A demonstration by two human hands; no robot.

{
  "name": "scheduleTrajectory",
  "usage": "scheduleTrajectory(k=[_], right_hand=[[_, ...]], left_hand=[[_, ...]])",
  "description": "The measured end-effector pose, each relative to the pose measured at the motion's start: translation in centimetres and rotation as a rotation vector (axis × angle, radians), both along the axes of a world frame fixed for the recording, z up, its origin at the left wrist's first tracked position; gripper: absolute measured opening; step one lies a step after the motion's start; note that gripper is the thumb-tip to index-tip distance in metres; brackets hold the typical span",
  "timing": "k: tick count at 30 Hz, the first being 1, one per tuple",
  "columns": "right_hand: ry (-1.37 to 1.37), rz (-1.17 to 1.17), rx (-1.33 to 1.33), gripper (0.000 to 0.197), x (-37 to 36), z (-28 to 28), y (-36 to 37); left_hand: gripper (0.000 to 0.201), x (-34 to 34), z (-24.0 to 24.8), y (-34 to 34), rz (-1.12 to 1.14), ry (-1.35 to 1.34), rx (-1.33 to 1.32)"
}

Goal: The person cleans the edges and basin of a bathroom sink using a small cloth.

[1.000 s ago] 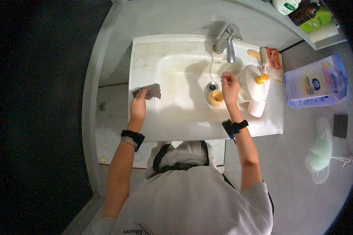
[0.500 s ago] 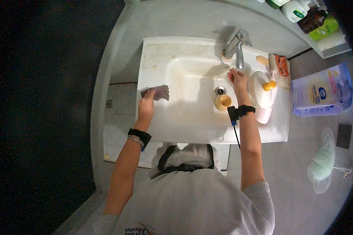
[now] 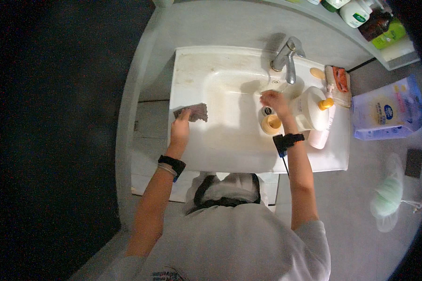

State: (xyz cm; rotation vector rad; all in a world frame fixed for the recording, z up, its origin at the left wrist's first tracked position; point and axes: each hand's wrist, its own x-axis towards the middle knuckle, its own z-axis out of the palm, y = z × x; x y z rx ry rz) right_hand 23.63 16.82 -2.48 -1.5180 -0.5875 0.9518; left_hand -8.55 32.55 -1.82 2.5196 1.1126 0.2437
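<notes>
While the left hand (image 3: 180, 129) pinched the grey-brown cloth (image 3: 199, 113) at the left side of the sink (image 3: 239, 163), the cloth's long axis ran sideways, its free end pointing right, just beyond the fingertips. The right hand (image 3: 276, 103), blurred, was well apart from it, in front of the faucet (image 3: 290, 70); its grip could not be told. A yellow cup (image 3: 271, 125) stood just bodyward of that hand.

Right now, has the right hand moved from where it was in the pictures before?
Yes. Compared with the tap, the right hand has moved to the left.
</notes>
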Motion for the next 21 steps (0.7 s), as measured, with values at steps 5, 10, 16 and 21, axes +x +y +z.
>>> scheduleTrajectory(k=[5, 10, 16, 21], right_hand=[[-0.988, 0.424, 0.013, 0.022, -9.7, 1.2, 3.9], [-1.185, 0.571, 0.072, 0.032, -17.6, 3.2, 7.8], [-1.486, 0.505, 0.109, 0.032, -19.6, 0.3, 10.2], [-1.504, 0.597, 0.058, 0.04, -19.6, 0.0, 10.5]], left_hand=[[0.034, -0.6, -0.8, 0.8, -0.069, -0.024, 0.037], [0.035, -0.9, 2.1, -0.6, -0.147, 0.02, 0.217], [0.033, -0.5, 0.5, -1.6, 0.011, 0.095, 0.333], [0.035, 1.0, 0.2, -1.7, 0.106, 0.138, 0.26]])
